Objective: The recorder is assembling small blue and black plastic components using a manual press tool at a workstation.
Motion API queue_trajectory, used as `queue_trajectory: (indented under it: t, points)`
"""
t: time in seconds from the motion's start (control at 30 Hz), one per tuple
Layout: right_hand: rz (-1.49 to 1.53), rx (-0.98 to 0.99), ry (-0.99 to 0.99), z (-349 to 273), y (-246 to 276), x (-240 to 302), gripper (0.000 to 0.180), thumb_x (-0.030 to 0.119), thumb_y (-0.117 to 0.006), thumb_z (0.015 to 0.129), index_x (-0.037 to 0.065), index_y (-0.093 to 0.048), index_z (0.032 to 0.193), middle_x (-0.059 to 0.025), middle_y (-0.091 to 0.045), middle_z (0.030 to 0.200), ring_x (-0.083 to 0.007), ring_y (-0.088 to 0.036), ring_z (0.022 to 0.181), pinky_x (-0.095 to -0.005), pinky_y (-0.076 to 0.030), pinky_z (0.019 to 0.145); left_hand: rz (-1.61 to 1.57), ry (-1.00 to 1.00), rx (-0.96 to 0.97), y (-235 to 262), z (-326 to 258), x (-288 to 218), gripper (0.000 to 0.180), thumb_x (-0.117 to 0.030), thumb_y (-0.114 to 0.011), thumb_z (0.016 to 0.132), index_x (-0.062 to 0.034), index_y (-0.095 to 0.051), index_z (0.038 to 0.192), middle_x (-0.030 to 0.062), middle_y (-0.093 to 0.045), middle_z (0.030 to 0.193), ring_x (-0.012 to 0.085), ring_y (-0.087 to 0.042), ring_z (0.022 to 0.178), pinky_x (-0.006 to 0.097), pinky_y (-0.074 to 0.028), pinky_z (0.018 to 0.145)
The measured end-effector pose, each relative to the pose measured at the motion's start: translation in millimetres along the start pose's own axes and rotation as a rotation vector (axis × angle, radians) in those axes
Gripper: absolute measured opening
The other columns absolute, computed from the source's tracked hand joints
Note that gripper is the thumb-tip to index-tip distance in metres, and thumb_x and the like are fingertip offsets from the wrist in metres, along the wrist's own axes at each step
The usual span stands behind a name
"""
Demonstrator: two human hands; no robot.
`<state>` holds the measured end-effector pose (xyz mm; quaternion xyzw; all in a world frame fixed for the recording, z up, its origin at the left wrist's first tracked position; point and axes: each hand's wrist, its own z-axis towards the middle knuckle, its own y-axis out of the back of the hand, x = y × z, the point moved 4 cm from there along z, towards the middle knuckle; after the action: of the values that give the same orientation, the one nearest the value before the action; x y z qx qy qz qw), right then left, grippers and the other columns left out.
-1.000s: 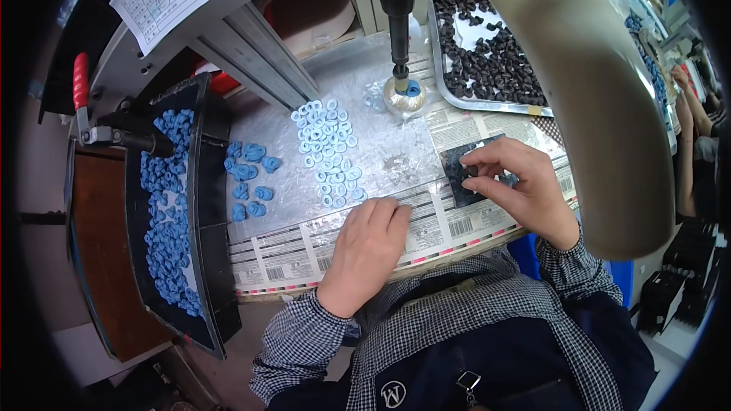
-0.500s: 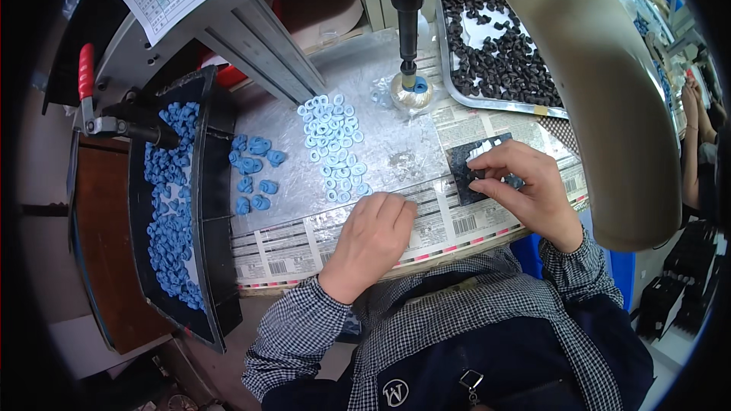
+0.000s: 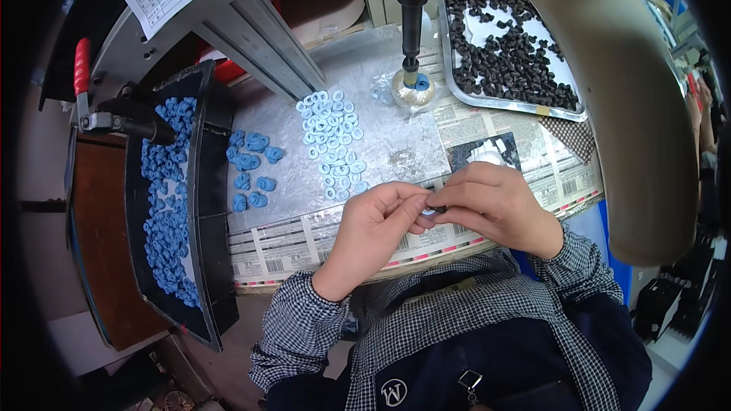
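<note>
My left hand [image 3: 373, 228] and my right hand [image 3: 499, 204] meet fingertip to fingertip above the table's front edge. Pinched in my left fingers is a small pale blue ring [image 3: 429, 212], mostly covered. Against it, my right thumb and fingers hold a small dark piece [image 3: 438, 208]; its shape is largely hidden. Pale blue rings [image 3: 332, 133] lie in a patch on the metal sheet beyond my left hand. Behind my right hand is a dark square pad [image 3: 509, 144] with small white pieces [image 3: 489, 154] on it.
A black bin [image 3: 199, 259] of blue parts stands at left, with loose blue parts [image 3: 247, 160] beside it. A vertical press rod [image 3: 411, 30] comes down to a plastic-wrapped round base [image 3: 412, 91]. A metal tray [image 3: 514, 110] of dark pieces sits back right, beside a large curved beige arm [image 3: 632, 122].
My right hand has come left and nearer from the dark pad, carrying the small dark piece. My left hand has risen from the table's edge and met it, with a pale blue ring now showing.
</note>
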<state>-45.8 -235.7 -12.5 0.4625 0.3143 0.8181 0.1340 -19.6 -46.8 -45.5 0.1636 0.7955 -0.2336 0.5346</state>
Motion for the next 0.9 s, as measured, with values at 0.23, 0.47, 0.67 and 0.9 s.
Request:
queue_trajectory:
  t: [0.23,0.47,0.67,0.9]
  points:
    - [0.039,-0.067,0.022,-2,-3,-12,0.030,0.006,-0.083,0.075,0.005,-0.075,0.103,-0.0079,-0.068,0.090,-0.0208,-0.067,0.077,-0.0309,-0.054,0.066,-0.250,0.055,0.027,-1,-3,-2,0.018,-0.001,-0.064,0.097,0.0045,-0.067,0.114,0.0114,-0.073,0.103,0.0151,-0.071,0.096,0.024,-0.058,0.086]
    - [0.151,-0.048,-0.015,1,-4,-12,0.033,0.006,-0.083,0.075,0.004,-0.075,0.106,-0.0082,-0.069,0.087,-0.0201,-0.066,0.075,-0.0309,-0.052,0.065,-0.367,0.005,0.041,-4,3,22,0.013,0.001,-0.065,0.095,0.0031,-0.067,0.108,0.0090,-0.072,0.099,0.0127,-0.069,0.088,0.024,-0.057,0.081]
    - [0.200,-0.011,-0.121,9,9,-3,0.033,0.004,-0.082,0.077,0.002,-0.075,0.109,-0.0083,-0.070,0.085,-0.0185,-0.066,0.074,-0.0297,-0.051,0.065,-0.608,0.092,-0.031,-12,0,4,0.012,-0.005,-0.064,0.099,0.0026,-0.066,0.107,0.0076,-0.070,0.092,0.0126,-0.065,0.084,0.025,-0.054,0.080]
    - [0.271,0.025,-0.149,29,15,21,0.032,0.000,-0.080,0.078,0.001,-0.074,0.109,-0.0073,-0.070,0.088,-0.0171,-0.066,0.075,-0.0274,-0.052,0.066,-0.609,-0.004,0.045,-11,-2,3,0.015,-0.008,-0.065,0.098,0.0017,-0.066,0.109,0.0067,-0.070,0.093,0.0122,-0.065,0.083,0.025,-0.053,0.078]
